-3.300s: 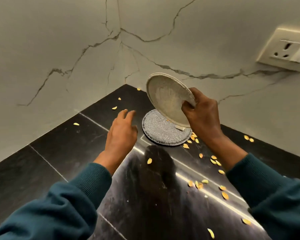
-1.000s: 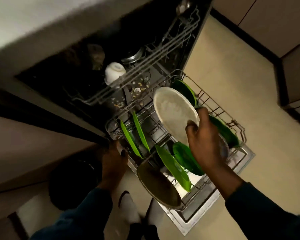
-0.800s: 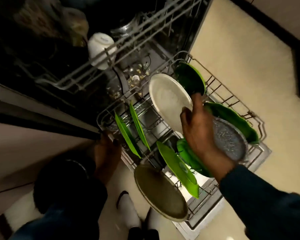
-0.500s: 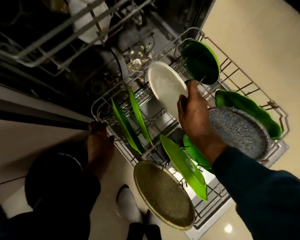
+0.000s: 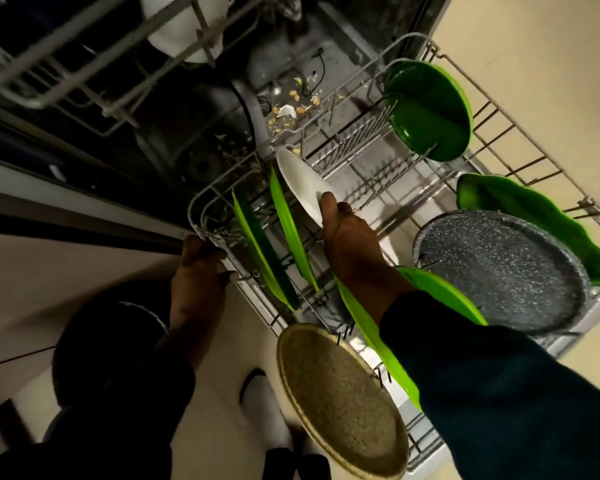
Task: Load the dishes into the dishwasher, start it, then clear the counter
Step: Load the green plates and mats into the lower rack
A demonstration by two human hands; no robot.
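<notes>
Since half a second earlier, right hand (image 5: 352, 244) had carried the white plate (image 5: 303, 185) lower and left — it now stood tilted on edge among the tines at frame centre, just right of a thin green plate (image 5: 290, 226). Thumb and fingers were curled on the plate's lower rim, pinching it. Plate looked smooth, round, matte white.

Left hand (image 5: 196, 268) gripped the near-left corner of the lower rack (image 5: 219, 188), fingers wrapped over the wire rim. Rack was pale coated wire, pulled out over the open door.

Other load in the rack:
- second flat green plate (image 5: 257, 247) upright on edge, left of the first; glossy, thin
- long green plate (image 5: 381, 341) tilted at lower centre, partly hidden by the right forearm
- round tan speckled plate (image 5: 340, 403) at the bottom, rough-textured with a raised rim
- grey speckled round plate (image 5: 499, 268) at right, lying tilted
- deep green bowl (image 5: 430, 112) at upper right, on its side
- wavy-edged green dish (image 5: 534, 216) at far right, behind the grey plate

Upper rack (image 5: 49, 74) crossed the upper left, blurred, with a white bowl (image 5: 184, 32) inverted in it. Food scraps (image 5: 291, 105) lay on the tub floor at top centre. Dark blue sleeve (image 5: 499, 393) blocked the lower-right part of the rack — what sat under it could not be told. Beige floor (image 5: 551, 81) at right.
</notes>
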